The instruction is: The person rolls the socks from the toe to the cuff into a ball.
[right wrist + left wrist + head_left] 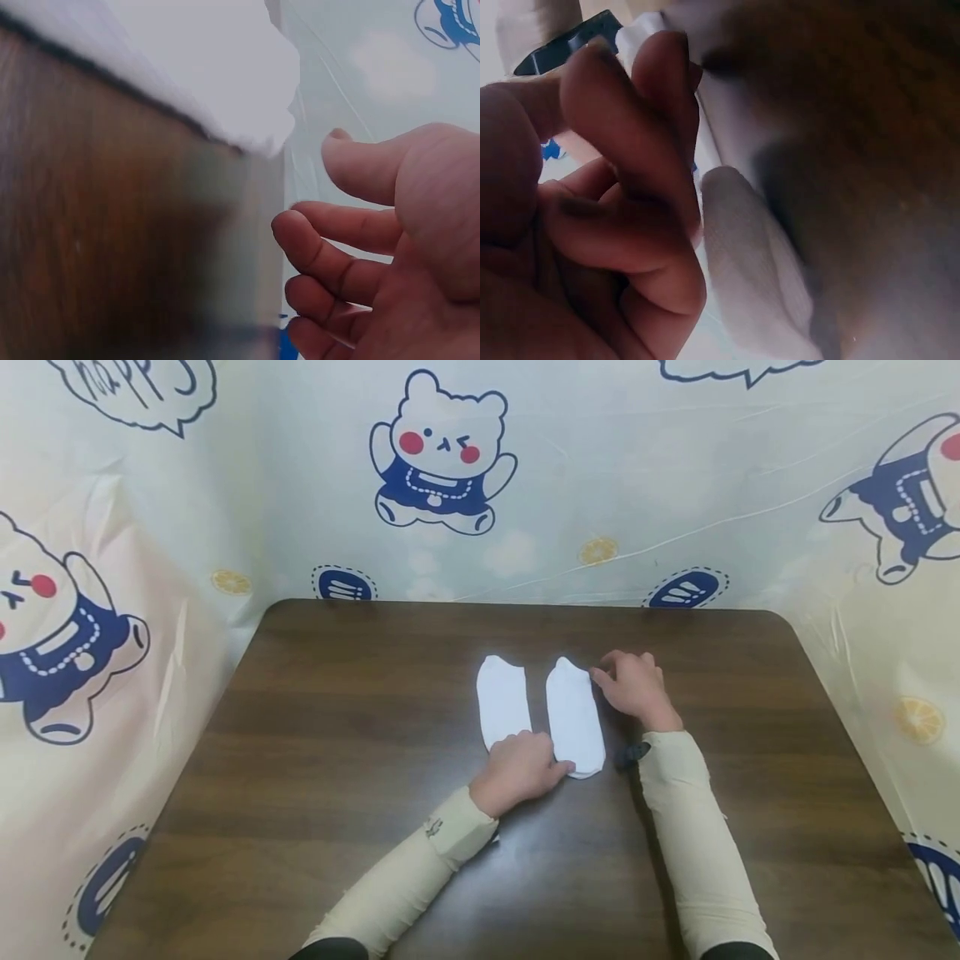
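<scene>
The near end of the left white sock [502, 697] was hidden under the left hand [519, 767], whose thumb lay over the near end of the right white sock [576, 718]. The left grip had bent fingers, as the left wrist view showed, but whether they pinched any fabric I could not tell; that view was dark and blurred, with a sock just beyond the knuckles. The right hand [636, 685] had a spread grip, its thumb apart from loosely curved fingers, just beside the far outer edge of the right sock; whether the thumb touched it was hard to make out. A small dark object [632, 755] by the right wrist was partly covered by the sleeve. In all there were 2 socks, lying lengthwise side by side with a narrow gap between them on 1 brown surface [315, 760], and 2 hands in 2 pale sleeves [697, 835], cut off at the bottom of the head view. The backdrop [600, 452] showed 3 bears, 1 whole and 2 cropped at the sides; 3 orange slices [920, 720]; 2 speech bubbles clipped by the top edge; and 4 blue ovals [111, 885], 2 partly hidden behind the surface's far edge and 1 cut by the right border.
</scene>
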`<state>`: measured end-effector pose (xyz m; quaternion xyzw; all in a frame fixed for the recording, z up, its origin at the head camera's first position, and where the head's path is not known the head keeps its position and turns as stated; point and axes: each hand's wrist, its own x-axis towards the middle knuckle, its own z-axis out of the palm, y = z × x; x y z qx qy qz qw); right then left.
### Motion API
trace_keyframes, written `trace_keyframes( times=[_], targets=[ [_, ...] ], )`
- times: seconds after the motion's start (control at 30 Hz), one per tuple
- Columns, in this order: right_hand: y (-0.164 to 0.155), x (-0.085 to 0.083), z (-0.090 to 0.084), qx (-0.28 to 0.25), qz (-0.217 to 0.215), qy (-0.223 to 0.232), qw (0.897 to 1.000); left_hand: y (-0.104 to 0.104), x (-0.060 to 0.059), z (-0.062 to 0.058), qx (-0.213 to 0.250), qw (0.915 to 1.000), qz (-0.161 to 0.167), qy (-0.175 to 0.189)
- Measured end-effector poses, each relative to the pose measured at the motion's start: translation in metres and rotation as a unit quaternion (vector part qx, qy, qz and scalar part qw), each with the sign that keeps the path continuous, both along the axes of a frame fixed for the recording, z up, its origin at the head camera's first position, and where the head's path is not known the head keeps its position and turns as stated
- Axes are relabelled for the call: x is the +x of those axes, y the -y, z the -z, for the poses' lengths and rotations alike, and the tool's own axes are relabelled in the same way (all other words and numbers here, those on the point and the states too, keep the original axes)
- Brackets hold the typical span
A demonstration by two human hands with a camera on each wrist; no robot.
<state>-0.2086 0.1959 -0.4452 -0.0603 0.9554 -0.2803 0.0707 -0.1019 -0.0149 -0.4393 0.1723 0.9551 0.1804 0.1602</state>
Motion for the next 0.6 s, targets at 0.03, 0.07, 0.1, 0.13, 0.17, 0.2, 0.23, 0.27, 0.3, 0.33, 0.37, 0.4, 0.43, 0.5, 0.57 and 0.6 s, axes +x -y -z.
trace_keyframes(
  times=[0.03, 0.07, 0.1, 0.13, 0.17, 0.2, 0.23, 0.27, 0.3, 0.33, 0.37, 0.4, 0.43, 0.5, 0.57, 0.6],
  targets=[
    [0.002, -0.001, 0.001, 0.002, 0.0, 0.006, 1.0, -0.001, -0.001, 0.0, -0.005, 1.0, -0.002, -0.001],
    [0.003, -0.001, 0.002, 0.004, -0.002, 0.01, 1.0, -0.002, -0.002, 0.001, -0.009, 1.0, -0.004, -0.001],
    [0.005, -0.002, 0.003, 0.005, -0.003, 0.014, 1.0, -0.003, -0.003, 0.001, -0.011, 0.9999, -0.007, -0.003],
    [0.006, -0.002, 0.005, 0.007, -0.004, 0.015, 1.0, -0.004, -0.004, 0.001, -0.012, 0.9999, -0.008, -0.002],
    [0.008, -0.002, 0.006, 0.008, -0.005, 0.014, 1.0, -0.004, -0.005, 0.002, -0.014, 0.9999, -0.009, -0.002],
    [0.009, -0.003, 0.007, 0.01, -0.004, 0.013, 1.0, -0.005, -0.006, 0.002, -0.015, 0.9998, -0.01, -0.001],
    [0.01, -0.003, 0.008, 0.011, -0.002, 0.013, 1.0, -0.006, -0.006, 0.002, -0.014, 0.9998, -0.01, 0.0],
    [0.01, -0.003, 0.009, 0.011, 0.0, 0.012, 1.0, -0.007, -0.007, 0.002, -0.012, 0.9998, -0.012, 0.005],
    [0.011, -0.003, 0.01, 0.011, 0.004, 0.012, 1.0, -0.008, -0.007, 0.002, -0.011, 0.9998, -0.013, 0.008],
    [0.012, -0.003, 0.011, 0.011, 0.007, 0.012, 1.0, -0.009, -0.007, 0.002, -0.01, 0.9998, -0.015, 0.01],
    [0.012, -0.002, 0.012, 0.011, 0.01, 0.013, 1.0, -0.01, -0.007, 0.002, -0.009, 0.9998, -0.016, 0.011],
    [0.013, -0.002, 0.012, 0.011, 0.013, 0.014, 1.0, -0.011, -0.008, 0.001, -0.009, 0.9997, -0.018, 0.01],
    [0.013, -0.002, 0.013, 0.011, 0.013, 0.015, 1.0, -0.012, -0.008, 0.001, -0.011, 0.9997, -0.019, 0.007],
    [0.014, -0.002, 0.014, 0.012, 0.016, 0.013, 1.0, -0.014, -0.009, 0.001, -0.021, 0.9996, -0.018, -0.007],
    [0.016, -0.002, 0.014, 0.013, 0.016, 0.013, 1.0, -0.015, -0.009, 0.001, -0.033, 0.9991, -0.019, -0.017],
    [0.016, -0.002, 0.014, 0.012, 0.015, 0.013, 1.0, -0.015, -0.009, 0.001, -0.04, 0.9988, -0.02, -0.022]
  ],
)
